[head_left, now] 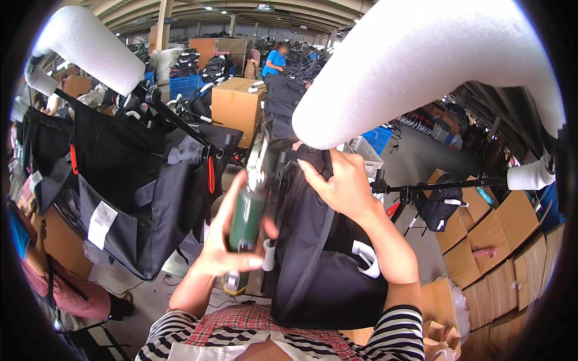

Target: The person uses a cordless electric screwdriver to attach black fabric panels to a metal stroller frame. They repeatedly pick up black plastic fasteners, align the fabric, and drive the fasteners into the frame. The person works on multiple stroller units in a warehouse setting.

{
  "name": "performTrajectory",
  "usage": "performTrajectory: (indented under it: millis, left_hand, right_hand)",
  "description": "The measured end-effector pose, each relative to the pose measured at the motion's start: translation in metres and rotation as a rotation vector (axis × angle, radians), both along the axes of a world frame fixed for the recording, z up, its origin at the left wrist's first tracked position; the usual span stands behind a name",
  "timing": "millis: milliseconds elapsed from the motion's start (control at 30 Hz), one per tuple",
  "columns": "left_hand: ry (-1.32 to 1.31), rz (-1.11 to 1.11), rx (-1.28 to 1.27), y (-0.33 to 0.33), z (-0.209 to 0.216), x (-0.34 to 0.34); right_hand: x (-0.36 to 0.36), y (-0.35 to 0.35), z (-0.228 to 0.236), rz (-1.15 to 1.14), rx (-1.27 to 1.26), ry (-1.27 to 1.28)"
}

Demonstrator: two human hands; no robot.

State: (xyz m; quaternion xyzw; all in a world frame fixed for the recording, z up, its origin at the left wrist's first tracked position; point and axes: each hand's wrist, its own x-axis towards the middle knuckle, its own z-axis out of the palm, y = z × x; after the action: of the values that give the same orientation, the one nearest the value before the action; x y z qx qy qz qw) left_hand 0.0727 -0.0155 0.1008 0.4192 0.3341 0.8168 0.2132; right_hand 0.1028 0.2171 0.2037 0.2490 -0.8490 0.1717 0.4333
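Note:
My left hand (218, 248) is wrapped round a green, rounded handheld tool (245, 218), blurred, with a pale metallic upper end; its exact kind is unclear. Below that hand, part of a yellow-and-green object (235, 281) shows. With bent fingers, my right hand (348, 185) grips black fabric (304, 246) near its top edge. This fabric belongs to a stroller-like frame and hangs in front of me, with a white label (364, 256) on it. A thick bar wrapped in white foam (415, 66) arches above my right hand and hides part of its fingertips.
Another black fabric stroller (129, 198) with a foam-wrapped handle (90, 48) stands at left. Beyond is a cardboard box (232, 108); more cartons (500, 240) line the right. A person in blue (275, 62) stands farther back. Another person's pink clothing (75, 289) shows at lower left.

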Motion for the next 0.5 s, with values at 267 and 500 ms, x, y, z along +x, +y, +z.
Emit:
performTrajectory:
  millis: [267, 500]
  left_hand:
    - [-0.046, -0.193, -0.178, -0.007, -0.013, 0.017]
    - [-0.046, -0.135, -0.168, 0.0, -0.008, 0.019]
  right_hand:
    - [-0.001, 0.001, -0.001, 0.027, 0.015, 0.009]
    - [-0.001, 0.003, -0.004, 0.005, 0.024, 0.031]
